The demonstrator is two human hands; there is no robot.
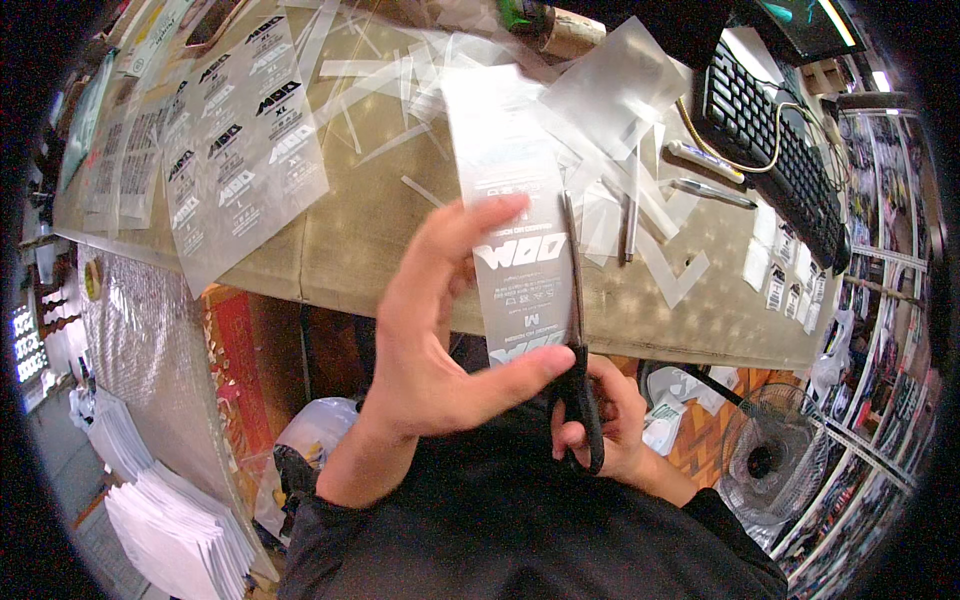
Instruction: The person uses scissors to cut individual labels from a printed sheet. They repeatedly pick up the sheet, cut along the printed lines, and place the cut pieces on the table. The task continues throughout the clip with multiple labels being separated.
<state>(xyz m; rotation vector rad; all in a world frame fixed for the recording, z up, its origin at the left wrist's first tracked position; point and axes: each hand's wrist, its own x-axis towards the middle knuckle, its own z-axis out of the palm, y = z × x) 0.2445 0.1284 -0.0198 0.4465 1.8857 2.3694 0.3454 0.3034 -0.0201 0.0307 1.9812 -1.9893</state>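
Observation:
A long translucent film strip (525, 275) with white printed label designs stands before me, its far end pale and glaring above the table. My left hand (425, 335) holds the strip, fingertips at its left edge and thumb near its lower end, beside the scissors. My right hand (617, 420) grips the black-handled scissors (577, 400). Their blades run upward along the strip's right edge and look nearly closed; I cannot tell how far the film lies between them. My left thumb tip covers part of the film by the scissors' pivot.
Film offcuts (385, 85) litter the tabletop (370, 220). Printed film sheets (245, 150) lie at the left, hanging over the near edge. A keyboard (770, 150), pens (705, 160) and small cut labels (785, 280) are at the right. A fan (765, 455) and paper stacks (175, 530) stand lower down.

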